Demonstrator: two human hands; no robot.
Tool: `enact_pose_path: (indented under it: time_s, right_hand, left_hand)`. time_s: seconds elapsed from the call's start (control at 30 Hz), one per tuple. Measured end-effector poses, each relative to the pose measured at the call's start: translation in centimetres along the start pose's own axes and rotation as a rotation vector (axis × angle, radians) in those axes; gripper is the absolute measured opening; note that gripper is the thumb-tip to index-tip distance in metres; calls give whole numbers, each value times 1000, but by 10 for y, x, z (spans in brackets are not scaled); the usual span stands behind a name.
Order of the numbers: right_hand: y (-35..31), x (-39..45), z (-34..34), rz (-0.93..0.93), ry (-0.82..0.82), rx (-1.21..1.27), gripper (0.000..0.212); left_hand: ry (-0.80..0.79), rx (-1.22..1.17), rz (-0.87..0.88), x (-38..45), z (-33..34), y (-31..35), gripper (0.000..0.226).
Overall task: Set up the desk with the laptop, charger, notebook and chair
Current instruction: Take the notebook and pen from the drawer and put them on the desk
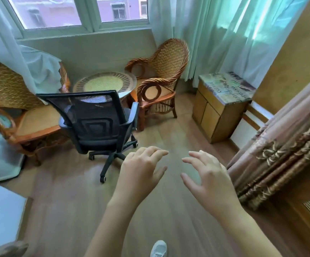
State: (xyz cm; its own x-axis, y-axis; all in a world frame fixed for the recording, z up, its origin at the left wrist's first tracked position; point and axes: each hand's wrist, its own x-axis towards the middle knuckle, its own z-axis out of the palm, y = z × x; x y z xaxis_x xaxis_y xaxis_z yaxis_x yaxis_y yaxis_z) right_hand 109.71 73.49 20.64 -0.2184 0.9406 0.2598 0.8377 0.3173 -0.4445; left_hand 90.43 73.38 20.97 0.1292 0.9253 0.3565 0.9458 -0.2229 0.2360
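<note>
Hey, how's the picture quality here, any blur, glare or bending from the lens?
Head view: daylight through the white-framed window washes out the pale green curtains; the wide lens bows the edges; the wooden floor streaks with motion blur; the black mesh office chair stays fairly sharp; both bare hands, left and right, look slightly soft.

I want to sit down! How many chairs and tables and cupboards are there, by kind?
Wicker chairs: 2, one left, one right
Black office chair: 1
Round wicker table: 1
Wooden cabinet: 1
Total: 5
</note>
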Motion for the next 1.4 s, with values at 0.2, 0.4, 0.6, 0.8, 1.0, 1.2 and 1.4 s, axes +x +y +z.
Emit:
enact_pose_path:
  time_s: [0.2, 0.4, 0.6, 0.8, 1.0, 1.2, 1.4]
  right_hand:
    - [40, 97, 8, 126, 24, -13, 37]
    - [104, 199, 10, 218, 47, -42, 36]
    - [176, 320, 29, 198, 25, -21, 35]
    - [243, 437, 24, 219, 48, -9, 32]
    - [302, 526, 36, 275, 60, -12, 30]
    - [367, 620, 68, 368, 52, -54, 30]
    - [427, 703, 107, 515, 5, -88, 34]
  left_hand:
    - [-72, -27, 113, 117, 40, -29, 35]
    - [-163, -52, 199, 222, 97, -35, 33]
    - [-200, 1, 236, 347, 161, -38, 32]
    - [-240, -11, 246, 477, 207, -31, 28]
    - [-300, -76, 226, 573, 266, -36, 28]
    - [-353, -79, 298, 690, 343, -59, 27]
    - [-464, -113, 437, 815, 429, -74, 29]
